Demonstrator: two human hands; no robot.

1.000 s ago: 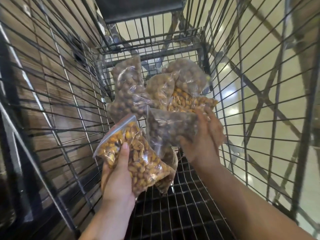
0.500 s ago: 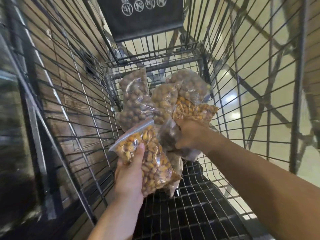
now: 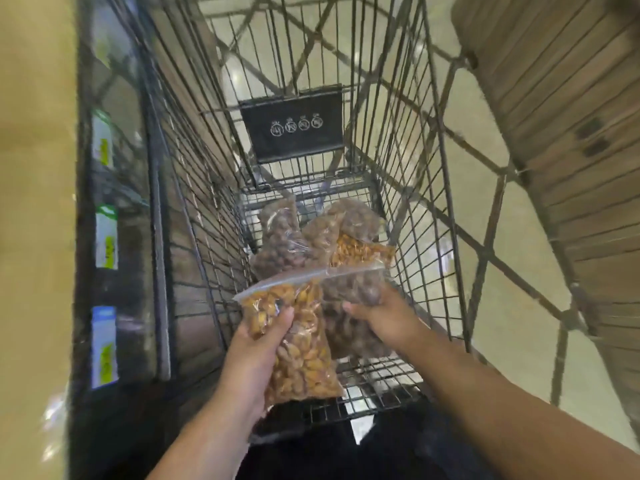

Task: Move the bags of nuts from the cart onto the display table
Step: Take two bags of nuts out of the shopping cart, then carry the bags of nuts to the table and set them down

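Note:
My left hand grips a clear zip bag of golden-orange nuts, raised inside the wire cart. Right beside it, my right hand holds a clear bag of dark brown nuts at its upper part. The two held bags touch and partly overlap. Several more bags lie on the cart floor at the far end: a brown-nut bag, another brown one and an orange-nut bag.
A black safety placard hangs on the cart's far wall. Dark shelving with price labels runs along the left. A wood-slatted fixture stands at the right, with pale floor showing between it and the cart.
Both hands have lifted their bags and drawn them toward me, away from the pile. The view has tipped up, showing more of the cart's far wall and surroundings.

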